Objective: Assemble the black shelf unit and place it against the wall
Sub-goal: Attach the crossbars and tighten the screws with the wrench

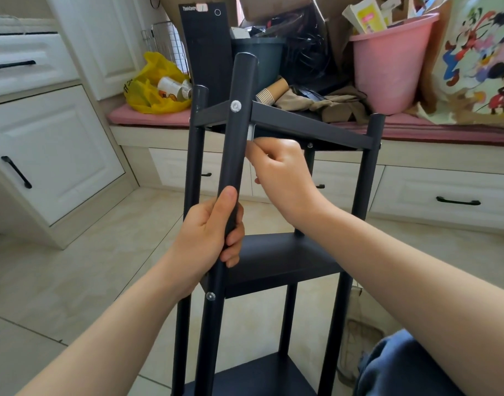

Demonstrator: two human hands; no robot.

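I have the black metal shelf unit with round posts standing upright at the centre of the frame on the pale tiled floor, in front of a pink-cushioned bench. The left hand wraps fully round the nearest black post, thumb lying up along it. The right hand, fingers curled tight, pinches a small pale metal piece beside that post, just under the top shelf. A pink plastic bucket sits upper right

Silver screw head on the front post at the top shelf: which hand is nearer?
Right. The right hand sits just below-right of the screw head; the left hand grips the post much farther down.
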